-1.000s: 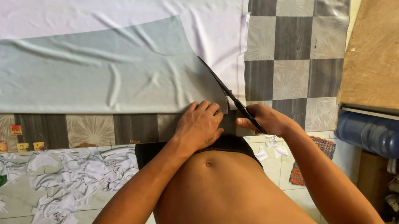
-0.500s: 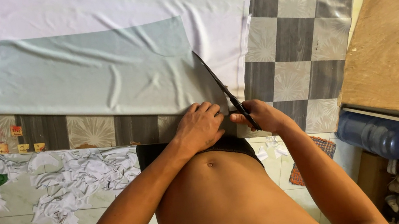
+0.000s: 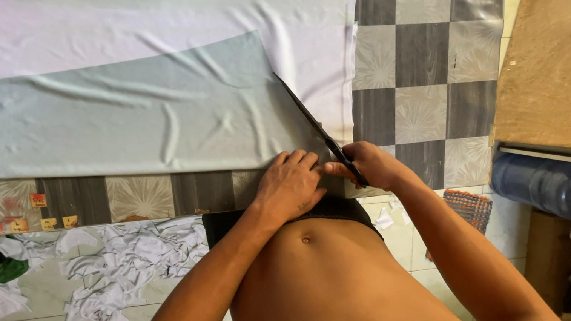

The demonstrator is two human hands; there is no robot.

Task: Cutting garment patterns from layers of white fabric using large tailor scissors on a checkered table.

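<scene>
A pale grey-green cloth (image 3: 104, 124) lies flat on a larger white cloth (image 3: 125, 18), spread over a chequered surface (image 3: 421, 55). My left hand (image 3: 291, 185) presses flat on the near right corner of the grey-green cloth. My right hand (image 3: 372, 164) sits just beside it, closed on the handle end of long dark scissors (image 3: 310, 122). Their blades run away from me along the cloth's slanted right edge. I cannot tell how far the blades are apart.
White and coloured fabric scraps (image 3: 112, 272) lie on the tiled floor at the left. Small coloured tags (image 3: 13, 225) line the near edge. At the right are a wooden board (image 3: 565, 47), a blue water bottle (image 3: 557, 186) lying on its side, and a woven mat (image 3: 469, 208).
The scissors have shifted slightly farther along the cloth's right edge, and their blades look narrower than half a second ago. Both hands stay close together at the near corner.
</scene>
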